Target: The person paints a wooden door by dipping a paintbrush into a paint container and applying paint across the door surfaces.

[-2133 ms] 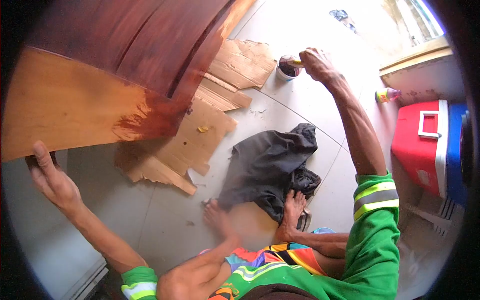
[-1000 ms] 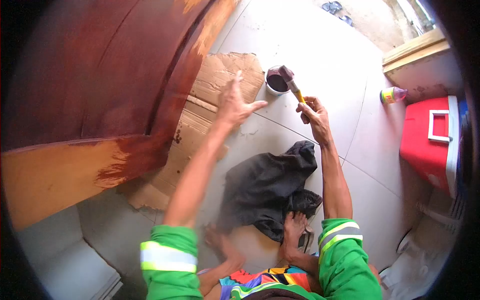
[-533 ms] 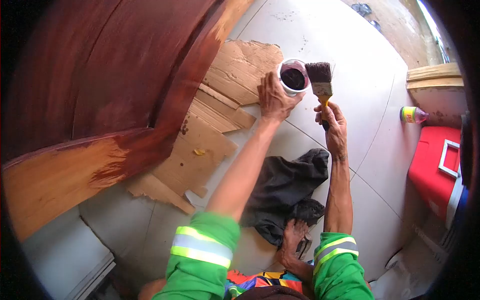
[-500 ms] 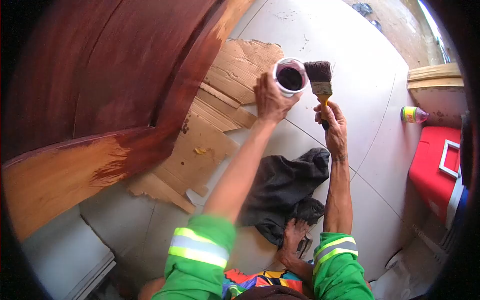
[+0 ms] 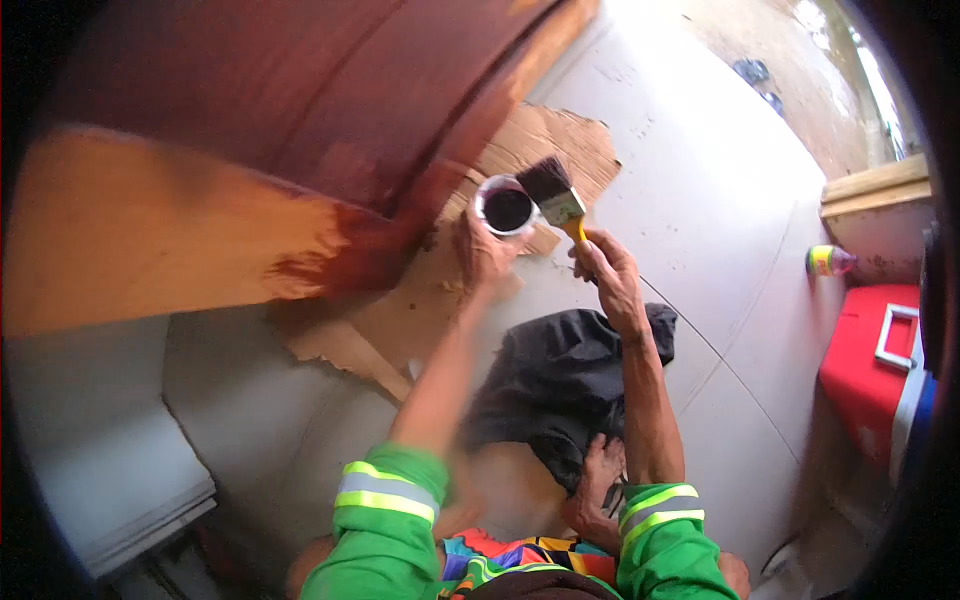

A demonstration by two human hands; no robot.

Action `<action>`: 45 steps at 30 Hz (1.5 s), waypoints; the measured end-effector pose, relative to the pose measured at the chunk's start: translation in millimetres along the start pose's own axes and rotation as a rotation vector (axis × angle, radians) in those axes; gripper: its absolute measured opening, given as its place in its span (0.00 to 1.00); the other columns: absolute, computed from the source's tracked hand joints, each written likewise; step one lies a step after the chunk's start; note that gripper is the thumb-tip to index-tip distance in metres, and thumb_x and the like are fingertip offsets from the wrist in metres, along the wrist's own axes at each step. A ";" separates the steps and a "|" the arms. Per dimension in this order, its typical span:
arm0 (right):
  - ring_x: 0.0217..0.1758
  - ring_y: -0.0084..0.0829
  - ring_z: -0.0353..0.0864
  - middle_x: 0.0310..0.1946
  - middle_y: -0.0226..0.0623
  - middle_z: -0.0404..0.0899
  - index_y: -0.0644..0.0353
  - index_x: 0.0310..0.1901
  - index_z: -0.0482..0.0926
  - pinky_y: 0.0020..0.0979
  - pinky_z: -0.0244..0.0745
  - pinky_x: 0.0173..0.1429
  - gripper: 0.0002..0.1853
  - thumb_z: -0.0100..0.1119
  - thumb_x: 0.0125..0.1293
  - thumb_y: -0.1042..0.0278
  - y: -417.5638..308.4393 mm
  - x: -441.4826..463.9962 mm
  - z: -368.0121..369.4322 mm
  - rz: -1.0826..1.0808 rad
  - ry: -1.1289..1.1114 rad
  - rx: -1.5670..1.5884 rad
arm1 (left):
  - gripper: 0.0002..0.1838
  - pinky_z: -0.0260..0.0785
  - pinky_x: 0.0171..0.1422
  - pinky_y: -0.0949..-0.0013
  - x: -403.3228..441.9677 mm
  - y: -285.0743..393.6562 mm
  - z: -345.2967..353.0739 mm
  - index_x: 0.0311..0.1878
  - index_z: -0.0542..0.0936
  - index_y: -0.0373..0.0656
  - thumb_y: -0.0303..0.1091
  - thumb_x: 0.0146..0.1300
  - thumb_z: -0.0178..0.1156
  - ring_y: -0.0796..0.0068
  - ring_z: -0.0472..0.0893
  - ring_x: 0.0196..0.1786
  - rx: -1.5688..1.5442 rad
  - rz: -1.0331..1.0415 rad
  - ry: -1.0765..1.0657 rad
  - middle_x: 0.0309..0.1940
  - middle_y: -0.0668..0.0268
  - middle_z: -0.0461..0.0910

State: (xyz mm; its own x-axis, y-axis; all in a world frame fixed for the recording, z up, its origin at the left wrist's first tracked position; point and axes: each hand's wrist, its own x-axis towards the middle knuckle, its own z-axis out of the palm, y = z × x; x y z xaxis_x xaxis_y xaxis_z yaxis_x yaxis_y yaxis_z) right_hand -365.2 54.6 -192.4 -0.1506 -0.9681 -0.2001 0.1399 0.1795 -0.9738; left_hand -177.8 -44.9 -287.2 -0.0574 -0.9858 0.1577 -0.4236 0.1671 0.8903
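Holding with the left hand point(image 5: 484, 252) a white container point(image 5: 485, 192), a little above the centre of the frame. Fingers curled around its near and left side, closed on the wall and somewhat blurred. Inside the container, a dark liquid point(image 5: 508, 211). Below it in the view, part of the torn cardboard point(image 5: 586, 150); not possible to tell if lifted clear of it or resting there.

Holding with the right hand point(image 5: 612, 272), just right of the upper centre, a paintbrush point(image 5: 565, 208). Fingers closed around the yellow handle, with the thumb laid along it. Bristles up and leaning to the left, dark and wet-looking, close at the right edge of the container; hard to say whether touching the rim or only in front of it.

In the upper left, a big wooden panel point(image 5: 230, 90), mostly coloured dark red-brown, with a pale bare strip point(image 5: 150, 235) along its lower part and an uneven, brushy border between both colours.

At the centre and slightly below, a crumpled black cloth point(image 5: 550, 375) on the tiled floor point(image 5: 730, 320), beside a bare foot point(image 5: 598, 480). At the right edge, a bottle point(image 5: 828, 261) lying near a red cooler point(image 5: 868, 350).
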 end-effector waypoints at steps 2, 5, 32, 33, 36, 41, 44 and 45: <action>0.34 0.19 0.76 0.37 0.32 0.82 0.67 0.56 0.78 0.25 0.71 0.39 0.18 0.54 0.75 0.60 -4.5 -5.5 11.7 -0.005 0.015 0.004 | 0.63 0.59 0.73 0.52 -9.9 20.5 -21.4 0.77 0.51 0.37 0.46 0.43 0.80 0.49 0.68 0.69 0.050 -0.014 -0.052 0.67 0.46 0.67; 0.31 0.18 0.75 0.37 0.33 0.82 0.66 0.57 0.76 0.22 0.71 0.34 0.16 0.54 0.76 0.64 -29.8 -17.1 34.5 -0.006 -0.029 0.095 | 0.56 0.58 0.77 0.56 -33.7 67.9 -94.7 0.76 0.51 0.30 0.45 0.53 0.74 0.48 0.68 0.71 0.616 0.078 -0.387 0.69 0.42 0.65; 0.37 0.46 0.82 0.37 0.41 0.75 0.49 0.54 0.78 0.43 0.79 0.36 0.21 0.59 0.58 0.79 -252.3 -82.7 190.1 -0.949 -0.160 -0.931 | 0.27 0.74 0.64 0.62 32.7 388.5 -432.5 0.64 0.75 0.36 0.48 0.73 0.59 0.70 0.80 0.57 0.145 0.589 0.654 0.54 0.61 0.81; 0.36 0.46 0.82 0.35 0.41 0.75 0.49 0.53 0.78 0.43 0.78 0.36 0.20 0.59 0.58 0.78 -283.0 -80.5 196.6 -1.033 -0.130 -0.941 | 0.26 0.74 0.64 0.62 34.5 388.3 -430.4 0.64 0.75 0.36 0.47 0.73 0.59 0.71 0.81 0.56 0.129 0.606 0.669 0.55 0.61 0.81; 0.33 0.45 0.83 0.34 0.43 0.75 0.52 0.51 0.78 0.42 0.78 0.33 0.16 0.59 0.61 0.74 -363.2 -80.2 211.2 -1.354 -0.036 -0.946 | 0.25 0.73 0.65 0.63 26.6 399.8 -426.3 0.64 0.75 0.36 0.44 0.73 0.60 0.72 0.79 0.57 0.027 0.541 0.603 0.56 0.61 0.80; 0.32 0.44 0.82 0.34 0.43 0.76 0.53 0.49 0.79 0.42 0.77 0.31 0.13 0.59 0.61 0.75 -372.2 -86.3 205.6 -1.398 0.025 -0.750 | 0.24 0.72 0.66 0.65 24.8 399.8 -425.4 0.63 0.76 0.36 0.44 0.73 0.61 0.73 0.78 0.58 -0.015 0.562 0.589 0.57 0.62 0.79; 0.30 0.40 0.81 0.36 0.39 0.72 0.50 0.53 0.77 0.39 0.78 0.30 0.19 0.59 0.61 0.77 -305.5 -67.6 202.6 -1.299 0.094 -0.692 | 0.24 0.71 0.66 0.66 27.0 394.2 -424.9 0.63 0.76 0.37 0.45 0.73 0.60 0.73 0.78 0.59 0.040 0.594 0.622 0.57 0.62 0.79; 0.31 0.39 0.80 0.37 0.38 0.70 0.48 0.58 0.74 0.37 0.78 0.30 0.25 0.59 0.59 0.78 -262.2 -56.0 204.4 -1.235 0.078 -0.708 | 0.24 0.71 0.66 0.66 28.6 392.2 -425.9 0.63 0.76 0.38 0.45 0.73 0.60 0.73 0.78 0.59 0.065 0.611 0.636 0.57 0.62 0.80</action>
State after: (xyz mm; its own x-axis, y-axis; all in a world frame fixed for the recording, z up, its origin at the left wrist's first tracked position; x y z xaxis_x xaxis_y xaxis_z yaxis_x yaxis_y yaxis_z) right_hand -193.3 26.0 96.4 0.1305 -0.5573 0.8200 -0.6256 -0.6879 -0.3679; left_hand 39.5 -0.9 248.5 0.2148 -0.5256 0.8232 -0.5351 0.6418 0.5493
